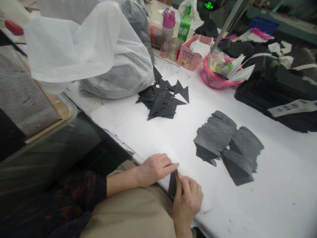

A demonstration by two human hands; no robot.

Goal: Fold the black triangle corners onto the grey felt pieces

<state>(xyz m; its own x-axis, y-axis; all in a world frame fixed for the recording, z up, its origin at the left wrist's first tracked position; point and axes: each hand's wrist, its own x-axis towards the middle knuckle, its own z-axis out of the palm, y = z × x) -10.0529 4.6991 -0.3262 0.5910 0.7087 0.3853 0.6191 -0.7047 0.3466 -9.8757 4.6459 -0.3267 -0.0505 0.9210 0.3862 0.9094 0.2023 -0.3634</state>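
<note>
At the near edge of the white-topped table [279,198], a small flat black piece [172,183] is between my two hands. My left hand [156,169] is closed, with its fingertips at the upper end of the piece. My right hand [188,197] pinches its right side between thumb and fingers, hiding part of it. To the right lie overlapping rows of grey-black pieces [218,130], with dark triangular pieces [237,168] at their near ends. Farther off is a loose heap of black pointed pieces [160,102].
A big white plastic bag [119,62] stands at the back left. Behind are a pink-capped bottle [167,33], a green bottle [184,24], a pink box [189,54] and a pink basket [218,81] with papers. Stacked black material [277,89] sits at the right.
</note>
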